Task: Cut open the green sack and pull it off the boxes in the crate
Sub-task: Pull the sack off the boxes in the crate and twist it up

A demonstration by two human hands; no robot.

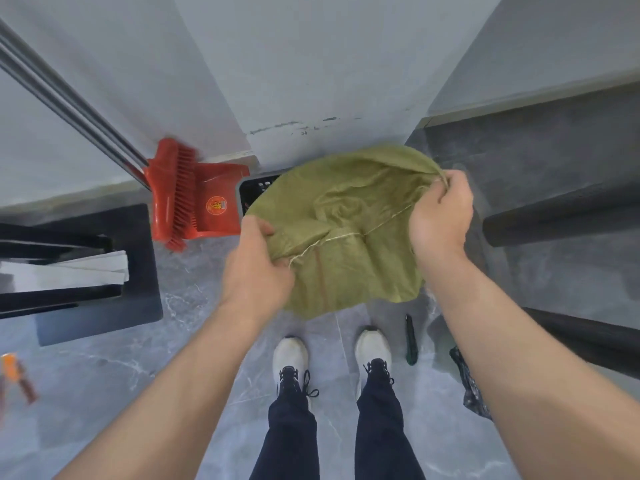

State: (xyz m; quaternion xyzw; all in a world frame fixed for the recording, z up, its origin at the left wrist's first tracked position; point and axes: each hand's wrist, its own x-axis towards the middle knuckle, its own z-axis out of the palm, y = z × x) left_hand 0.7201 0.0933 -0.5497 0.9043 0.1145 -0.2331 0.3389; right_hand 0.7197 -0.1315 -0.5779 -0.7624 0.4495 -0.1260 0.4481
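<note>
Left hand and right hand, fingers curled into fabric, bunch green sack above crate. Boxes hidden. Judgement: cutting probably done, sack not yet pulled clear.

Left hand and right hand bunch green sack over black crate.

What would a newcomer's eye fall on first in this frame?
The green sack dominates the middle, bunched between the left hand gripping its near-left edge and the right hand gripping its far-right edge. The red broom and dustpan stand out at the wall to the left, beside a corner of the black crate showing under the sack. A slim dark tool lies on the floor by the right shoe.
</note>
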